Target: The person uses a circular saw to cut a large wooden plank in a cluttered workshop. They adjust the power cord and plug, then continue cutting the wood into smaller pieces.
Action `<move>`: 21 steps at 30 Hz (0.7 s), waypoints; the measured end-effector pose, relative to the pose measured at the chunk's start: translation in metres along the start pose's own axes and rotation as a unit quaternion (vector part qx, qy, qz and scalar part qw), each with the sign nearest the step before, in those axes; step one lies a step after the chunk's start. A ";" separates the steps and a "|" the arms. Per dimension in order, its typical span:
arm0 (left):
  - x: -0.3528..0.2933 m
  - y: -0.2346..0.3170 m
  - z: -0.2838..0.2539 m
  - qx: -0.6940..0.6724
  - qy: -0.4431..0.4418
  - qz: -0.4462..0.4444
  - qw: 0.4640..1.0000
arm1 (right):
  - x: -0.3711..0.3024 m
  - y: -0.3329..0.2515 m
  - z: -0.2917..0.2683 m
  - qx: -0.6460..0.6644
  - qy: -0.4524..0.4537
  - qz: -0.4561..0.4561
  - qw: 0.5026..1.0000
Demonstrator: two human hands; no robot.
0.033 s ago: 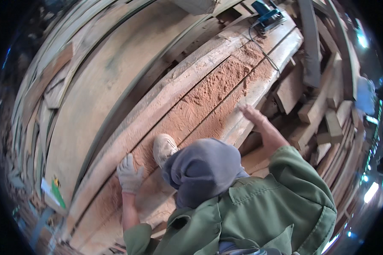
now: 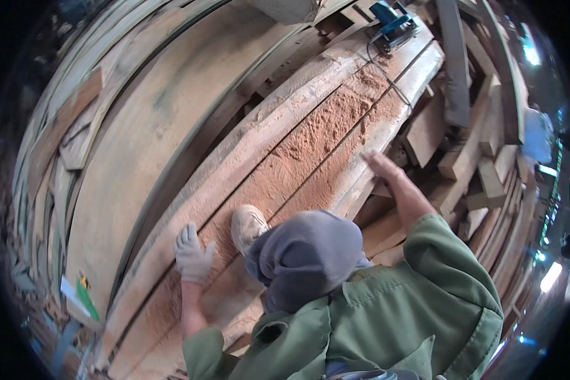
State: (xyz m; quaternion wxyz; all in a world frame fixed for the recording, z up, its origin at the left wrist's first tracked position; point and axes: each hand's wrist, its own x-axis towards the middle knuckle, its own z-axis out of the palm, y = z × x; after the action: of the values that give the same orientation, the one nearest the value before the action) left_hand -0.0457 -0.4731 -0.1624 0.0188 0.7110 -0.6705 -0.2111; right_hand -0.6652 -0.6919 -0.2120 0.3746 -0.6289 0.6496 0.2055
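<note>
Long pale planks (image 2: 323, 183) lie side by side in front of me, with dark gaps between them. Reddish-brown sawdust (image 2: 315, 130) is heaped along the middle ones. My left hand (image 2: 194, 254), in a light grey work glove, rests with fingers spread on the left-hand plank. My right hand (image 2: 384, 167) looks bare and is held out over the right edge of the planks, its fingers stretched and holding nothing; whether it touches the wood I cannot tell. A dusty light shoe (image 2: 247, 227) stands on the planks between the hands.
A blue circular saw (image 2: 392, 26) sits at the planks' far end, its dark cord (image 2: 386, 75) trailing over them. A wide board (image 2: 145, 145) lies to the left. Stacked timber offcuts (image 2: 465, 152) crowd the right side. A green-and-white item (image 2: 82, 296) lies at lower left.
My right hand has shifted slightly to the right against the planks. The left hand stays on its plank, and the whole view has moved a little.
</note>
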 end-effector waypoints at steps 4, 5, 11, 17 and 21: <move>0.119 0.004 0.005 0.026 -0.050 0.058 0.997 | -0.020 -0.020 -0.169 -0.192 0.223 -0.088 0.952; 0.134 0.013 0.007 0.025 -0.084 0.051 0.995 | -0.023 -0.036 -0.206 -0.295 0.300 -0.167 0.891; 0.171 0.034 0.011 0.056 -0.275 -0.016 0.960 | -0.051 -0.141 -0.265 -0.125 0.374 -0.008 0.919; 0.169 0.010 0.083 0.170 -0.304 -0.029 0.937 | -0.159 -0.133 -0.234 -0.123 0.160 0.248 0.948; 0.158 -0.018 0.129 0.277 0.138 0.091 0.946 | -0.230 -0.101 -0.239 -0.110 0.219 0.315 0.917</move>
State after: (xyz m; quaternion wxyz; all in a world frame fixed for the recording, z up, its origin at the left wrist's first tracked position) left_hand -0.0692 -0.5904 -0.3289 -0.0679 0.6459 -0.7555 0.0858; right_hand -0.6377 -0.7284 0.1318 0.0670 -0.4579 0.8532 0.2406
